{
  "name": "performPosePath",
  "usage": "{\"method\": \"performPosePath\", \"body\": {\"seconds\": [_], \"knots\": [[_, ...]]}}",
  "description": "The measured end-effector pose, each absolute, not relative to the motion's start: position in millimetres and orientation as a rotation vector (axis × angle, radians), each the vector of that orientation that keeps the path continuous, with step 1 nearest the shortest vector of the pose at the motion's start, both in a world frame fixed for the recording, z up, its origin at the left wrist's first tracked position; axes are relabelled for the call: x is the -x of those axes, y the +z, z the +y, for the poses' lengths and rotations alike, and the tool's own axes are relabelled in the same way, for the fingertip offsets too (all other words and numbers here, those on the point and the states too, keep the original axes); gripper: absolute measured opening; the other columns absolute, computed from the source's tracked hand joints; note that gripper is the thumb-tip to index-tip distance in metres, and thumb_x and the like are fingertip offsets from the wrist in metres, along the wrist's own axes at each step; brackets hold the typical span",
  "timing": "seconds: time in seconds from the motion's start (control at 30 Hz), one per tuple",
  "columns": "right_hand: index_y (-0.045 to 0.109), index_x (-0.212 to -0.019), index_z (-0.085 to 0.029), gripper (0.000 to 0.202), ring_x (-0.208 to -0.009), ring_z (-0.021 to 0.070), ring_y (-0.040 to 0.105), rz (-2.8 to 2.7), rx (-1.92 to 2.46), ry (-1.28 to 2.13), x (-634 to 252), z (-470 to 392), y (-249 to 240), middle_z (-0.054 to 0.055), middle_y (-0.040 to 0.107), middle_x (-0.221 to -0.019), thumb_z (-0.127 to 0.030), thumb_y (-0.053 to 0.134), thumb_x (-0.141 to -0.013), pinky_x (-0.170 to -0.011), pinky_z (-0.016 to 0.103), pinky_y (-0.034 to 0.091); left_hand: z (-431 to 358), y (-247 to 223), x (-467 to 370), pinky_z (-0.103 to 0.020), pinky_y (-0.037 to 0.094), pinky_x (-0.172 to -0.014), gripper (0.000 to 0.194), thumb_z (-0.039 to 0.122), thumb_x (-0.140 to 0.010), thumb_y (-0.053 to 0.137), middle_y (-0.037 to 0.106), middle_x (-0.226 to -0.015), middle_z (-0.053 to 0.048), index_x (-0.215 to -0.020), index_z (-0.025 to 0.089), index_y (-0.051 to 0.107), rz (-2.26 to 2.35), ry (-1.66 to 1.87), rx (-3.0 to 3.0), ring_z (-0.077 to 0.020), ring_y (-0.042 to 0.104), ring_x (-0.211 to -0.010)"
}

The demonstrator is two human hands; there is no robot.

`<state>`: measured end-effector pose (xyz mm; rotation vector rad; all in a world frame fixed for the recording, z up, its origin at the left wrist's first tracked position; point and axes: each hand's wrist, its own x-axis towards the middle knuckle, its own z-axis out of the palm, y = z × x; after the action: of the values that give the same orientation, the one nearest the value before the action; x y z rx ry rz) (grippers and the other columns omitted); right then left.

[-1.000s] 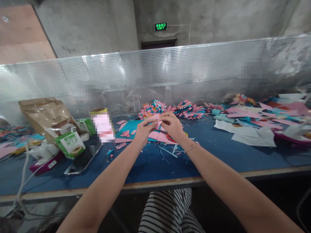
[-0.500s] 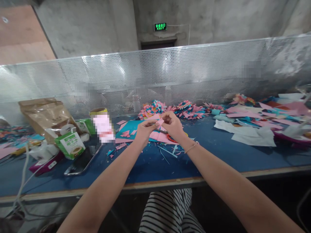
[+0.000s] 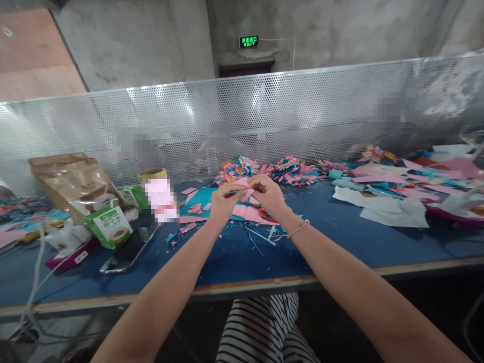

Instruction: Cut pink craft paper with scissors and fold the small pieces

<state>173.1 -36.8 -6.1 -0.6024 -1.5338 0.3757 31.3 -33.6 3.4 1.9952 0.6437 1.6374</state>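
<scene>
A small piece of pink paper (image 3: 248,192) is pinched between my two hands above the table. My left hand (image 3: 226,198) grips it from the left with thumb and fingers together. My right hand (image 3: 266,193), a thin bracelet on its wrist, holds it from the right. Beneath them lie blue paper sheets (image 3: 206,197) and pink sheets, with small pink cut pieces (image 3: 195,208) on top. Scissors with red-orange handles (image 3: 266,216) rest under my right hand, partly hidden by it. Thin paper scraps (image 3: 260,236) are scattered nearer to me.
Fringed paper bundles (image 3: 293,171) stand behind my hands. At left are a brown paper bag (image 3: 71,181), a green-white carton (image 3: 109,225), a phone (image 3: 128,249) and a purple tissue pack (image 3: 71,256). White tissues (image 3: 397,214) and paper sheets lie right. A perforated metal screen (image 3: 321,111) borders the back.
Both hands have shifted only slightly, with the fingers changing position a little on the pink paper. Everything on the table looks the same.
</scene>
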Motion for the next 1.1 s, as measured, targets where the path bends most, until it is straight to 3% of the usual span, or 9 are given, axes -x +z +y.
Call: {"method": "performPosePath", "body": {"seconds": [0.2,0.4,0.6,1.1], "knots": [[0.06,-0.071,-0.02,0.008,-0.085,0.0148,0.053,-1.511,0.639,0.283,-173.4,-37.4,-4.1,0.004,0.056,-0.088,-0.016,0.054,-0.068,-0.074,0.03,0.043,-36.0,5.4,-32.2,-0.028,0.045,-0.064,0.005,0.022,-0.066,0.06,0.062,-0.069,-0.003,-0.066,0.017,0.064,0.712,1.685,-1.983,-0.0131,0.056,-0.066],[0.057,-0.068,-0.018,0.004,-0.075,0.0136,0.053,-1.469,0.676,0.396,-173.2,-34.4,-5.3,0.003,0.055,-0.081,-0.018,0.055,-0.065,-0.067,0.029,0.043,-31.6,1.1,-31.8,-0.028,0.045,-0.068,0.004,0.021,-0.065,0.06,0.062,-0.07,-0.002,-0.065,0.017,0.062,0.707,1.669,-1.992,-0.0134,0.056,-0.07],[0.054,-0.069,-0.018,0.008,-0.066,0.0112,0.053,-1.435,0.653,0.574,-170.8,-36.0,-4.5,0.0,0.056,-0.072,-0.015,0.054,-0.061,-0.066,0.027,0.043,-30.0,-0.7,-33.6,-0.027,0.045,-0.062,0.011,0.025,-0.061,0.064,0.061,-0.066,-0.001,-0.067,0.017,0.06,0.716,1.658,-1.866,-0.0119,0.056,-0.063],[0.056,-0.072,-0.018,0.011,-0.065,0.0101,0.052,-1.443,0.606,0.653,-169.0,-38.7,-3.4,-0.001,0.057,-0.069,-0.025,0.059,-0.064,-0.063,0.025,0.043,-33.7,-2.4,-36.5,-0.034,0.047,-0.074,0.023,0.028,-0.059,0.066,0.067,-0.079,-0.005,-0.079,0.017,0.067,0.734,1.607,-1.728,-0.0175,0.06,-0.075]]}}
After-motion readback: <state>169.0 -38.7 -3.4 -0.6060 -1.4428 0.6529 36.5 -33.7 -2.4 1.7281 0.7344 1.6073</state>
